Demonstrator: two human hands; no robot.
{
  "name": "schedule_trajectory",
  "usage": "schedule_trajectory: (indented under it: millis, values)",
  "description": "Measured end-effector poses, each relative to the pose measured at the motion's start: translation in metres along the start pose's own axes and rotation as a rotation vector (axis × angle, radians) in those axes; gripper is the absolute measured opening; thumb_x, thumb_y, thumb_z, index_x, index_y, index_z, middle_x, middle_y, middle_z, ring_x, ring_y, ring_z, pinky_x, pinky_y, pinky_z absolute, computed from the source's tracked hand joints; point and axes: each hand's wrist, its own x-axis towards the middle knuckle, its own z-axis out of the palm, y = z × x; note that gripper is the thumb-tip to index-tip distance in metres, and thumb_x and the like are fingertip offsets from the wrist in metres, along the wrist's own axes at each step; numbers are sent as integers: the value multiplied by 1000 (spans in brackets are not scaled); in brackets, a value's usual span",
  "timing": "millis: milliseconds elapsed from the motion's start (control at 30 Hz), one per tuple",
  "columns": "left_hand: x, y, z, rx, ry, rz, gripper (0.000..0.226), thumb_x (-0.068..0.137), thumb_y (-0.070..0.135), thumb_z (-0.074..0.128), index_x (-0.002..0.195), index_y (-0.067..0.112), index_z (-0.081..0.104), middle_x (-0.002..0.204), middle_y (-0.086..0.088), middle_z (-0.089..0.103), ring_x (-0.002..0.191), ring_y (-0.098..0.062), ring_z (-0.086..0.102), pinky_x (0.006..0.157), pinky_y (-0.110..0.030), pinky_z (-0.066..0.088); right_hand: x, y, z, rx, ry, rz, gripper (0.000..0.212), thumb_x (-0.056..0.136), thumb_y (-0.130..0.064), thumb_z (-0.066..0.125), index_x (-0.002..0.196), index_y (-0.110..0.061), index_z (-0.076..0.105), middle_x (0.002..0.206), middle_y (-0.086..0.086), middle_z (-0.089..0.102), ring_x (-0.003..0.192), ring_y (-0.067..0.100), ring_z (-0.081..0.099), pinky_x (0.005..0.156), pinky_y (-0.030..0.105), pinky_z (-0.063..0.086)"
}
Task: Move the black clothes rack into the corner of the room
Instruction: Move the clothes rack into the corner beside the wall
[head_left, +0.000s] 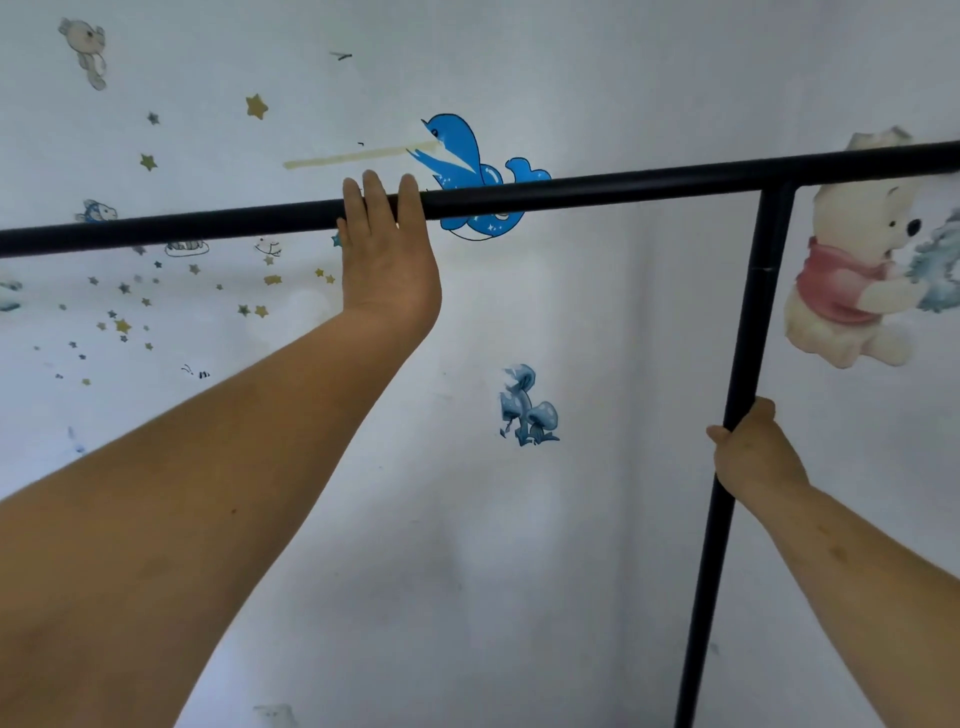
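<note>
In the head view, the black clothes rack fills the frame close in front of a pale wall covered in stickers. Its top bar runs across the whole picture, lower at the left edge and higher at the right, and an upright post drops from that bar right of centre, slanting down toward the bottom edge. The left hand reaches up to the top bar left of the post; its fingers hook over the bar from the near side while the palm lies flat below it, so the hand rests on the bar with the fingers draped over rather than fully closed around it. The right hand is wrapped tightly around the upright post well below the top bar, thumb on the left side of the post. Both bare forearms stretch up from the bottom corners. Behind the top bar, just right of the left hand, sits a blue dolphin sticker, partly crossed by the bar. A bear sticker lies right of the post, a blue mushroom sticker left of the post below the bar, and small star stickers scatter far left of the post.
</note>
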Motion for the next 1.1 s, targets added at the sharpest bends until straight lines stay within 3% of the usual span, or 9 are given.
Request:
schedule_trajectory:
  millis: [67,200,367,533,900,1100]
  values:
    - [-5,-1,0,-7,12,-4,72,92,0,43,154,8,5,160,-25,2,149,-42,-2,122,-46,12,-3,1,-1,-10,20,-3,39,94,-7,48,129,-8,31,119,18,60,99,35,59,71,35,44]
    - [-8,2,-3,-16,9,-8,74,91,-3,40,154,5,3,160,-28,0,148,-45,-5,119,-42,22,-9,4,-2,4,57,-38,33,95,-15,49,124,-9,35,113,20,60,80,28,54,68,35,45]
    - [-7,4,0,-21,15,-12,74,89,-4,39,153,1,2,158,-33,0,146,-49,-5,116,-45,30,-18,8,-2,-2,93,-39,31,95,-10,45,124,-9,35,119,13,62,96,33,61,68,35,45]
    - [-6,4,4,-13,6,-13,77,86,-7,39,153,1,1,158,-33,0,146,-49,-5,110,-48,37,-19,9,1,13,102,-28,27,95,-12,40,121,-12,35,118,8,64,91,30,61,69,35,46]
    - [-1,2,2,-12,-84,3,80,87,-4,41,152,1,-5,158,-32,-7,146,-49,-10,114,-42,32,-16,3,2,25,95,-19,34,95,-10,42,128,-10,34,120,11,63,93,32,61,69,37,46]
    - [-5,2,0,-58,-66,-7,80,88,-5,41,153,4,-4,160,-27,-7,148,-44,-10,107,-36,38,-16,6,1,0,114,-44,29,97,-21,45,122,-8,37,111,17,63,74,25,51,63,36,43]
